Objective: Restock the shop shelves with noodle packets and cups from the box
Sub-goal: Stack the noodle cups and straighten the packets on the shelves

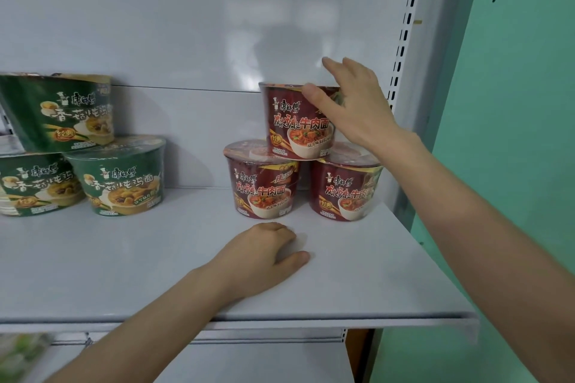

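1. Where the smooth white metal shelf [140, 261] nears its right end, three tapered round cups form a pyramid: the top red cup [294, 124] sits on the film-covered lids of the lower left red cup [261, 183] and the lower right red cup [345, 190].
2. Each glossy red wrap reads 康师傅 in white and 麻辣牛肉面 in orange, with a pictured bowl of noodles and a gold 经典 badge.
3. At right centre, the right hand [351, 106] lies over the top red cup's rim, thumb against the front edge, fingers apart and fairly straight above the lid.
4. At lower centre, the left hand [264, 255] rests on the shelf just before the pyramid, fingers curled under, thumb out, holding nothing.
5. At the left edge, three green cups [121, 177], stacked likewise, read 康师傅 and 香菇炖鸡面.
6. Behind stands a glossy white back panel [186, 25]; a slotted upright [404, 40] and a green wall [513, 102] fill the right.
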### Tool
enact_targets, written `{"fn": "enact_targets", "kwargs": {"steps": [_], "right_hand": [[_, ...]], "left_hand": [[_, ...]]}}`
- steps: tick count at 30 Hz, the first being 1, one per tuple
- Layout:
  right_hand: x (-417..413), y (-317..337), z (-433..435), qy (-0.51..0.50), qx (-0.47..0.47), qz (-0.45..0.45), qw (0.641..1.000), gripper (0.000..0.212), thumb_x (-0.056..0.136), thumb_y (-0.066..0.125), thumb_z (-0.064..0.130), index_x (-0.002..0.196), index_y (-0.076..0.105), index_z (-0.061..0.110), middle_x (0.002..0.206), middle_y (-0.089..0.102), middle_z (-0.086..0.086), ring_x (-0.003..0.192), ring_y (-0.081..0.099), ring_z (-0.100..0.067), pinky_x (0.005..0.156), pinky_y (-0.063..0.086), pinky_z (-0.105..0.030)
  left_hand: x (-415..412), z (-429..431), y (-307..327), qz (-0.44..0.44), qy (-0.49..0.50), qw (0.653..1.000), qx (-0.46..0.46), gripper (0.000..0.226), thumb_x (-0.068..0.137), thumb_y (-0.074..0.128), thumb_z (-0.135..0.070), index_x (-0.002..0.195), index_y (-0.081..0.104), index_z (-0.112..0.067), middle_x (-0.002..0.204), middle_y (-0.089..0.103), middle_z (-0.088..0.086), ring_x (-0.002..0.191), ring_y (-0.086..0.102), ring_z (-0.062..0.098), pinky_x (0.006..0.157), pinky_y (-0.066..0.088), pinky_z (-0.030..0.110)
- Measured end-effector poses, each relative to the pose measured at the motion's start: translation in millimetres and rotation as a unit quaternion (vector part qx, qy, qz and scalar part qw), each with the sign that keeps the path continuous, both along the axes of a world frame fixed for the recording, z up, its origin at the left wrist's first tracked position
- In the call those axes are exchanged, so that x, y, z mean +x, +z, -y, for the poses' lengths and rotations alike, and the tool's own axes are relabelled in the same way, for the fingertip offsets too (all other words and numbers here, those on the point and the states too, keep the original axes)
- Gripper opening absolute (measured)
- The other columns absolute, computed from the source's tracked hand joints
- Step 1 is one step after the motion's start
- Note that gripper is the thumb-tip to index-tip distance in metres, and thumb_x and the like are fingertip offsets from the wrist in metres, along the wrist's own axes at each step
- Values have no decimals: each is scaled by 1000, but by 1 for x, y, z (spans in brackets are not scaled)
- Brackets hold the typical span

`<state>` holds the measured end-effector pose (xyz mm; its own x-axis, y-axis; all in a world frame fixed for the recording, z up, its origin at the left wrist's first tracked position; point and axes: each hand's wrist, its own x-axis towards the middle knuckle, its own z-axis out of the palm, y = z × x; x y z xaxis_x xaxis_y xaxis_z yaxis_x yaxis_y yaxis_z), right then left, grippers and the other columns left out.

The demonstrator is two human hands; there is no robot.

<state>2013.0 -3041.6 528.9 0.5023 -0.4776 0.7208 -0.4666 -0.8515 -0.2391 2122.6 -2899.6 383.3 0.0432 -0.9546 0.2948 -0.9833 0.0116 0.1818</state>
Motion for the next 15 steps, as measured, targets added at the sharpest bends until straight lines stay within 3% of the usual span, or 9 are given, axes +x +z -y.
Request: {"fn": "enact_targets", "kwargs": {"steps": [3, 8, 15], "right_hand": [[9, 2, -14, 53, -73, 79, 993, 48, 92, 44, 42, 129, 50, 12, 138, 47, -9, 134, 34, -21, 107, 23, -27], [39, 3, -48, 144, -119, 104, 977, 32, 90, 49, 26, 107, 65, 5, 113, 65, -9, 116, 53, -25, 86, 28, -13], [111, -2, -99, 221, -81, 63, 970, 28, 89, 50, 26, 101, 68, 7, 105, 68, -5, 106, 57, -21, 85, 31, -14]], "left_hand": [[-1, -4, 7, 47, 24, 998, -25, 83, 70, 10, -70, 113, 59, -17, 117, 61, 0, 106, 56, 19, 87, 47, 32], [11, -30, 24, 64, 53, 994, -67, 42, 93, 39, -50, 123, 53, -25, 123, 59, -2, 111, 55, 21, 87, 46, 29], [77, -97, 26, 107, 130, 984, -60, 44, 94, 36, -49, 121, 54, -19, 116, 61, 3, 105, 56, 24, 84, 47, 34]]}}
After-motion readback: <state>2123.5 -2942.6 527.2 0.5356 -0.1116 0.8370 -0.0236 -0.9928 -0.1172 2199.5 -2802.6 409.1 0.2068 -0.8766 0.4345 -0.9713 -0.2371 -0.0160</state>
